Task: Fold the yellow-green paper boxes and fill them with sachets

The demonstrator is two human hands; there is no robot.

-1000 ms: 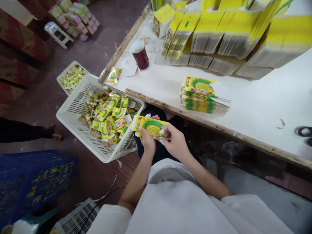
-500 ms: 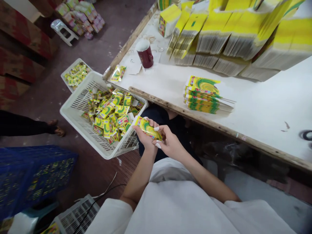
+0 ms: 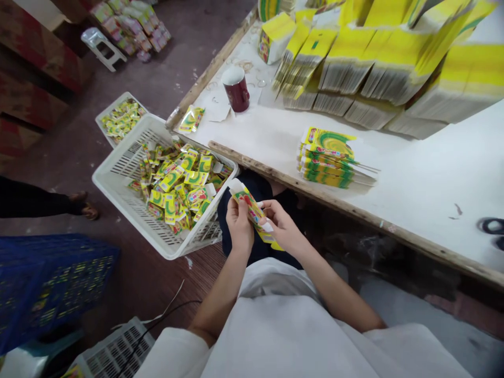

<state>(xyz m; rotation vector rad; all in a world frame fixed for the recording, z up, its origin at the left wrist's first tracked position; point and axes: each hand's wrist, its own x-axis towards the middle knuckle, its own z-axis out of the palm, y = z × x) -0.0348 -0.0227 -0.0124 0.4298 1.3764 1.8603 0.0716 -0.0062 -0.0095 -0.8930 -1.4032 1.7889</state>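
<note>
My left hand (image 3: 239,224) and my right hand (image 3: 282,228) both grip one small yellow and green carton (image 3: 252,210) over my lap. The carton stands tilted, its white end flap up toward the basket. Just left of my hands sits a white plastic basket (image 3: 118,178) holding several folded yellow cartons. On the white table (image 3: 433,173) ahead of my right hand lies a short stack of flat carton blanks (image 3: 328,157).
Tall rows of yellow flat blanks (image 3: 386,63) fill the table's far side, beside a dark red mug (image 3: 236,89). A smaller white tray of cartons (image 3: 120,116), a blue crate (image 3: 47,286), and another person's leg and foot (image 3: 43,202) are on the floor at left.
The carton has turned in my hands from lying flat and face up to standing edge-on and tilted, and my hands have dropped slightly toward my lap.
</note>
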